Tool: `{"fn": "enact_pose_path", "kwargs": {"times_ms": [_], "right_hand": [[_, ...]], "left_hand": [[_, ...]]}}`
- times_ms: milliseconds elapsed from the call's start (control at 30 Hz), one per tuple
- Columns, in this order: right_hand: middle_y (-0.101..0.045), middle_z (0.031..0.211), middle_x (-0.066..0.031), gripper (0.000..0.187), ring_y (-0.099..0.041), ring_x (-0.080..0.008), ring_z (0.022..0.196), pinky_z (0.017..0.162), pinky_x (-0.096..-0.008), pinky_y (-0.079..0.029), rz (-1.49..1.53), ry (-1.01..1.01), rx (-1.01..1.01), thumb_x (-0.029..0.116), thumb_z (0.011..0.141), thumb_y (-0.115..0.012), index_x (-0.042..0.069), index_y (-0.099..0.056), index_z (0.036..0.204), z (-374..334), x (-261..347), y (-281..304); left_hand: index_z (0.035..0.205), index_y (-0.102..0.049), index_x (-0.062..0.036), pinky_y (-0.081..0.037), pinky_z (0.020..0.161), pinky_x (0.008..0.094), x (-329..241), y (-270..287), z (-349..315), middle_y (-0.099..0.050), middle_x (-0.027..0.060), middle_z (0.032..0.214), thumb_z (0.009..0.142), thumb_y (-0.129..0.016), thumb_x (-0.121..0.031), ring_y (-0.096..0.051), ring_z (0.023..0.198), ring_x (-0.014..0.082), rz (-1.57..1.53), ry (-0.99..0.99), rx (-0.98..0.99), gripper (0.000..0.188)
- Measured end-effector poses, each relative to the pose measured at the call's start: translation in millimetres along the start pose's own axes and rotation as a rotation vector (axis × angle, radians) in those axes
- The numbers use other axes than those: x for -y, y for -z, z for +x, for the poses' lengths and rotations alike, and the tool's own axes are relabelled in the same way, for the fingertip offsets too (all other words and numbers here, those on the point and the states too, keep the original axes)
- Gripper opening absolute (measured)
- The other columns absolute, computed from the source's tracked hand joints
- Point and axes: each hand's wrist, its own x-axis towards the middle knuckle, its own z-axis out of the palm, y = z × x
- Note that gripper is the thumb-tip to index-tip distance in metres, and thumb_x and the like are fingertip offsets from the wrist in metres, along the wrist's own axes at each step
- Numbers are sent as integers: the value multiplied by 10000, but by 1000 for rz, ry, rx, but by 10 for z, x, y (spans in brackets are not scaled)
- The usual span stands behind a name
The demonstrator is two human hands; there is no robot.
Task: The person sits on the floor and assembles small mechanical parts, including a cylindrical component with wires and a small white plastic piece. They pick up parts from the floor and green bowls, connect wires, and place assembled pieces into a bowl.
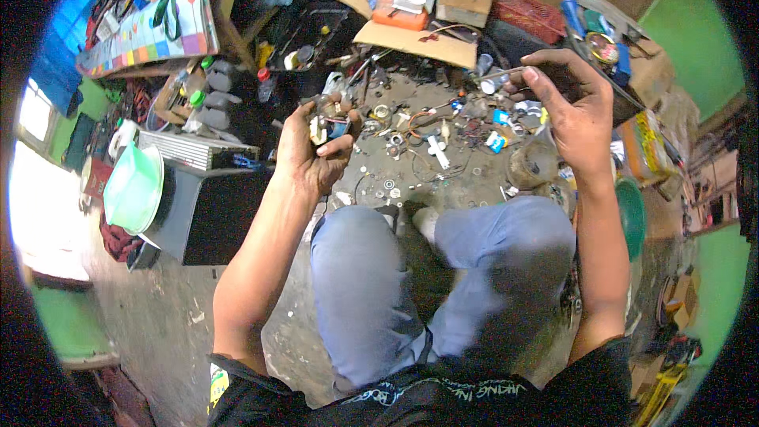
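Note:
My left hand (310, 146) is raised over the cluttered floor, its fingers curled round a small part with a cream-coloured block (319, 130) and some blue on it. Its exact kind is not clear. Farther right, my right hand (575, 107) pinches a thin, straight rod (503, 73) between thumb and fingers, pointing left. The two hands are well apart. Between and below them, loose parts lie scattered, among them a white plastic piece (438, 152), coloured wires and several small rings.
A cylindrical tub (531, 166) stands below my right hand, with a green basin (630, 217) beyond my forearm. At left are a black box-shaped case (225, 217) and a pale green basin (133, 188). Cardboard (419, 43) and a red crate (528, 14) sit at the back.

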Motion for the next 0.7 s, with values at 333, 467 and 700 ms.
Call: {"fn": "enact_pose_path", "kwargs": {"times_ms": [333, 467, 700], "right_hand": [[-721, 946, -80, 162, -654, -146, 913, 869, -306, -501, -246, -32, 54, 93, 904, -669, -21, -695, 1016, -432, 693, 639], [-714, 947, -107, 192, -646, -158, 915, 877, -310, -485, -499, -65, 125, 121, 880, -685, -5, -699, 1024, -487, 862, 882], [-700, 921, -80, 152, -664, -135, 880, 799, -295, -527, -593, -185, 222, 62, 919, -639, -36, -652, 1034, -604, 813, 1254]], "left_hand": [[1141, -560, 20, -548, 538, 256, 595, -591, -61, -596, 207, 1047, 1022, -384, -231, -615, 928, 326, -51, 149, 84, 329], [1119, -563, 60, -624, 812, 411, 836, -756, 117, -596, 234, 1054, 1038, -341, -206, -619, 968, 352, -76, 279, 120, 356], [1139, -553, 114, -596, 913, 478, 1370, -1035, 469, -570, 297, 1155, 1042, -348, -156, -591, 1096, 402, -131, 424, 120, 353]]}}
